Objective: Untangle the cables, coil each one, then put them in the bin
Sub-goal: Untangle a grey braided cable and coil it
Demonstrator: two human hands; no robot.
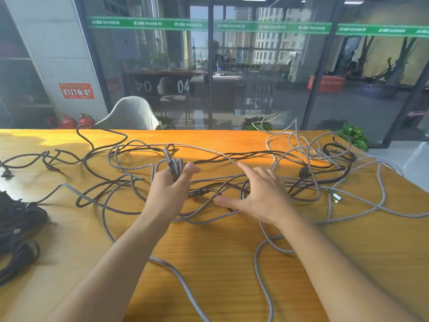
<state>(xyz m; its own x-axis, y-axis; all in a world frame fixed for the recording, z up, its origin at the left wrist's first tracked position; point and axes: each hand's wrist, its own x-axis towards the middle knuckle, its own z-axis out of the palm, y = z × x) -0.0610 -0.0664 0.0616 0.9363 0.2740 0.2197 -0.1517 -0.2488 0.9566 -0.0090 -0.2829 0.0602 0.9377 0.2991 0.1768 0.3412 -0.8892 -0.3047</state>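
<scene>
Several grey braided cables and black cables lie tangled across the wooden table. My left hand grips a small bunch of grey cable loops with a plug end sticking up from it. My right hand hovers just over the tangle at mid-table, fingers spread and straight, holding nothing. A black connector lies between the two hands. No bin shows in the view.
A dark heap of black cables sits at the table's left edge. A white chair stands behind the table's far edge, with a glass wall beyond. Green plants sit at the far right corner. Red fire extinguishers stand far left.
</scene>
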